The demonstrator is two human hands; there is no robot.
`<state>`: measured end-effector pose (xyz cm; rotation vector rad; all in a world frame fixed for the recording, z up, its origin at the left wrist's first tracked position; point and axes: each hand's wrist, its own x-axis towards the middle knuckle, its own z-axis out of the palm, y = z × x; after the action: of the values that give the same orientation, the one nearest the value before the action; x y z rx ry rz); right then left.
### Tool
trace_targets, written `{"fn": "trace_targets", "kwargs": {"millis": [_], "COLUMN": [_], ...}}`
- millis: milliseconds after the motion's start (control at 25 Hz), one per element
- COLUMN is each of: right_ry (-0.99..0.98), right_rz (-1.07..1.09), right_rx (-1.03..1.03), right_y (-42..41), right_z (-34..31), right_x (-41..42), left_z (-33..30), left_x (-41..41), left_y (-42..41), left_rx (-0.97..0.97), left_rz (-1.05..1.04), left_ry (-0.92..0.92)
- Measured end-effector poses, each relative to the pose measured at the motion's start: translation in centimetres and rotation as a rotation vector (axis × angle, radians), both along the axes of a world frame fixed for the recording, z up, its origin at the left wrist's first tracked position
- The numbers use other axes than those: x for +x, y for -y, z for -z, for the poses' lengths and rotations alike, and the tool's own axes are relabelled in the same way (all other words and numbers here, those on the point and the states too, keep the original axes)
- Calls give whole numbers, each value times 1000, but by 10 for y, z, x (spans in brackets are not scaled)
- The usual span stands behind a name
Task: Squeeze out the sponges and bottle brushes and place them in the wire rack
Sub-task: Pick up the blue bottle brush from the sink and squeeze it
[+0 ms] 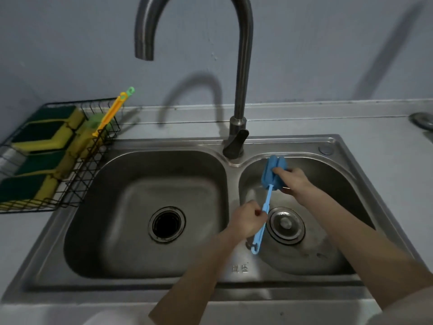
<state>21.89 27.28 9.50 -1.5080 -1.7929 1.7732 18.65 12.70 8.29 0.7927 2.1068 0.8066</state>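
While right hand (293,180) apparently squeezes, blue brush (269,195) spans both hands.

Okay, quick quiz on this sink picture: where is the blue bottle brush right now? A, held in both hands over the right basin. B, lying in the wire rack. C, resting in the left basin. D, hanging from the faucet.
A: the right hand grips the blue bottle brush at its sponge head and the left hand holds its handle, above the right basin.

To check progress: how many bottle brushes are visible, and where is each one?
3: a blue bottle brush held over the right basin, plus an orange bottle brush and a green bottle brush in the wire rack. More could be hidden.
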Motion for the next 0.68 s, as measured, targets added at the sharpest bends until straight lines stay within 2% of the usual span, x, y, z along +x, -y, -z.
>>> {"fn": "trace_targets", "kwargs": {"millis": [200,400,560,680], "right_ry": [-96,-129,-170,-184], "right_rz": [-5,-42,-104,-160], "right_rx": [-34,-59,-95,-50], "right_y": [38,79,113,143], "right_z": [-24,-27,-30,-31], "right_x": [-8,-23,-40,-60], "left_z": [-19,-39,-52,-56], "left_x": [-19,-39,-54,-70], "left_y": [45,91,125,154], "left_rx": [122,122,209,262], "left_rz": [-3,19,23,24], "left_ry": [1,-106,-34,-54]}}
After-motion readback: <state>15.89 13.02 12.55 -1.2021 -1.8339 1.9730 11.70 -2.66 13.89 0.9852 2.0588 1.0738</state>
